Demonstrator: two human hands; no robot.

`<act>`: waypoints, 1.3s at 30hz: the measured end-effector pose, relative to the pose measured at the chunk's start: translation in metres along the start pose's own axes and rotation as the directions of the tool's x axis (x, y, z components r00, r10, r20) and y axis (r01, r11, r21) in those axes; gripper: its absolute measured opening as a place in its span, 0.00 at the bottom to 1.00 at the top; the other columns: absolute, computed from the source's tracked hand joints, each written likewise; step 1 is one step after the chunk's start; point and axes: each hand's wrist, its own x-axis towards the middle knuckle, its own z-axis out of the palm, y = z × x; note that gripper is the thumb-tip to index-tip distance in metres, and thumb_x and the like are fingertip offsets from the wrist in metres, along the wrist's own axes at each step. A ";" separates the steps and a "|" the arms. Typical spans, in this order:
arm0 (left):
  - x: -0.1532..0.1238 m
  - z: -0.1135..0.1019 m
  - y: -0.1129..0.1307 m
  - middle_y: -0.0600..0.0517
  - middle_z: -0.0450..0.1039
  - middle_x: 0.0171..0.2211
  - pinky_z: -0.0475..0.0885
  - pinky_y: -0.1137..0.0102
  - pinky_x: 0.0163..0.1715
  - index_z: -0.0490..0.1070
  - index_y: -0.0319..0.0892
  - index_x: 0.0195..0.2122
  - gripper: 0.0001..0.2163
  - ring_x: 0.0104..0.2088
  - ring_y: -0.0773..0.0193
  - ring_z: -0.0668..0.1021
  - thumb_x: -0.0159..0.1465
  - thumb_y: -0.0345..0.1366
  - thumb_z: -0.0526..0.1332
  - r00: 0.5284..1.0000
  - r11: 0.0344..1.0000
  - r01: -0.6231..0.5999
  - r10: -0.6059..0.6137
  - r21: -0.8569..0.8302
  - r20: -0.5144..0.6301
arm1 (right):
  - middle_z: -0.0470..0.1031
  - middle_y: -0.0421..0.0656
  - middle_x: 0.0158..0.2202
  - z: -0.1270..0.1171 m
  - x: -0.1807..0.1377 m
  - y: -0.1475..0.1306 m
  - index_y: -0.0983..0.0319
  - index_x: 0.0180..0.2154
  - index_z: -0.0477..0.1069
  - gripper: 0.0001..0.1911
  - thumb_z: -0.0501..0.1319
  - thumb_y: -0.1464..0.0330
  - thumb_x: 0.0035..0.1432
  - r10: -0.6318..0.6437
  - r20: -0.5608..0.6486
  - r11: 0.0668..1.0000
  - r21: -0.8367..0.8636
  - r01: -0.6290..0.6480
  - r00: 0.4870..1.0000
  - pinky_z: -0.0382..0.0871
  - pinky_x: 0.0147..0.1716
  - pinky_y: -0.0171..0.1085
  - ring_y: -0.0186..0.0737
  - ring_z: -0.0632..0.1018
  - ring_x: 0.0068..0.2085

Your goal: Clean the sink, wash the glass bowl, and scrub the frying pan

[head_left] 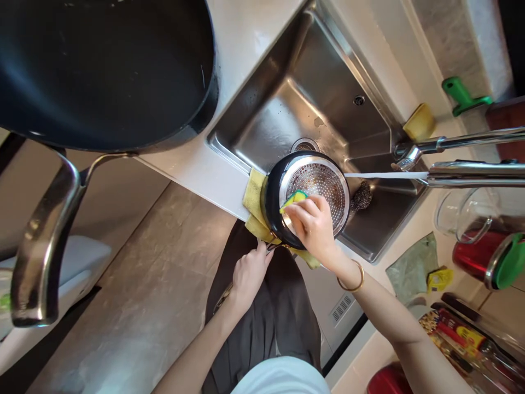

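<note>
A dark saucepan [315, 180] is held bottom up over the near edge of the sink [283, 104], its round perforated metal base facing me. My left hand [250, 273] is wrapped round the pan's metal handle [274, 246]. With fingers closed, my right hand [314, 227] presses a yellow and green sponge [293, 201] against the left part of the base. A stream of water [385, 175] runs from the faucet [471, 174] to the pan's right edge. Under the pan, a yellow cloth [255, 194] drapes over the counter edge.
A large black frying pan [106, 71] stands on the counter at upper left, its handle [45, 241] jutting toward me. A steel wool scrubber [362, 195] lies in the sink near the drain [305, 145]. Glass jars [463, 213], a red container [473, 254] and bottles crowd the right-hand counter.
</note>
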 end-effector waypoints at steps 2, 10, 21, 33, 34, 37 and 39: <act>-0.001 0.001 0.000 0.45 0.78 0.28 0.71 0.67 0.24 0.66 0.41 0.45 0.17 0.29 0.51 0.81 0.69 0.46 0.44 1.000 1.000 -0.003 0.003 0.007 -0.018 | 0.72 0.44 0.33 0.002 0.007 0.003 0.57 0.37 0.75 0.12 0.53 0.66 0.65 0.016 -0.030 1.000 -0.018 -0.016 0.999 0.60 0.40 0.42 0.43 0.66 0.42; 0.001 0.002 -0.001 0.45 0.78 0.28 0.71 0.68 0.24 0.65 0.39 0.48 0.18 0.29 0.52 0.81 0.69 0.45 0.44 1.000 1.000 -0.003 0.003 0.006 -0.023 | 0.73 0.43 0.32 0.004 0.005 -0.004 0.57 0.37 0.75 0.11 0.54 0.67 0.65 -0.032 -0.021 0.999 -0.017 0.032 0.999 0.59 0.41 0.42 0.43 0.67 0.42; 0.003 0.007 -0.003 0.45 0.78 0.28 0.72 0.68 0.24 0.66 0.40 0.45 0.16 0.29 0.52 0.81 0.69 0.44 0.46 0.999 1.000 -0.010 0.010 -0.007 -0.043 | 0.73 0.43 0.32 0.004 0.011 0.001 0.57 0.36 0.75 0.12 0.53 0.67 0.65 -0.076 -0.049 0.993 -0.092 0.071 0.996 0.59 0.41 0.42 0.43 0.67 0.43; 0.003 0.004 -0.001 0.46 0.77 0.27 0.71 0.68 0.25 0.67 0.41 0.42 0.15 0.29 0.52 0.81 0.69 0.44 0.46 0.999 1.000 -0.006 0.005 -0.017 -0.040 | 0.73 0.43 0.34 0.007 0.014 -0.002 0.56 0.37 0.75 0.11 0.53 0.67 0.65 -0.057 -0.046 0.996 -0.073 0.053 0.997 0.59 0.41 0.41 0.43 0.66 0.44; 0.002 0.005 -0.001 0.46 0.77 0.28 0.71 0.68 0.25 0.67 0.41 0.42 0.15 0.29 0.53 0.81 0.69 0.44 0.46 0.999 1.000 -0.009 0.008 -0.019 -0.044 | 0.73 0.43 0.34 0.008 0.018 0.000 0.56 0.38 0.75 0.12 0.53 0.66 0.65 -0.047 -0.056 0.996 -0.081 0.043 0.997 0.59 0.41 0.42 0.43 0.66 0.43; 0.002 0.005 -0.002 0.46 0.77 0.28 0.71 0.69 0.26 0.67 0.41 0.42 0.16 0.30 0.54 0.81 0.69 0.45 0.46 0.998 1.000 -0.008 0.007 -0.017 -0.055 | 0.72 0.44 0.35 0.009 0.038 0.010 0.57 0.37 0.75 0.14 0.50 0.65 0.66 0.006 -0.096 0.991 -0.130 -0.018 0.995 0.59 0.42 0.43 0.45 0.66 0.43; 0.001 0.005 -0.002 0.46 0.77 0.28 0.71 0.70 0.26 0.67 0.41 0.43 0.16 0.31 0.54 0.81 0.69 0.45 0.45 0.999 1.000 -0.009 0.008 -0.010 -0.044 | 0.72 0.45 0.35 0.009 0.040 0.012 0.57 0.37 0.75 0.14 0.50 0.65 0.66 -0.011 -0.091 0.989 -0.146 -0.002 0.996 0.59 0.42 0.43 0.45 0.66 0.44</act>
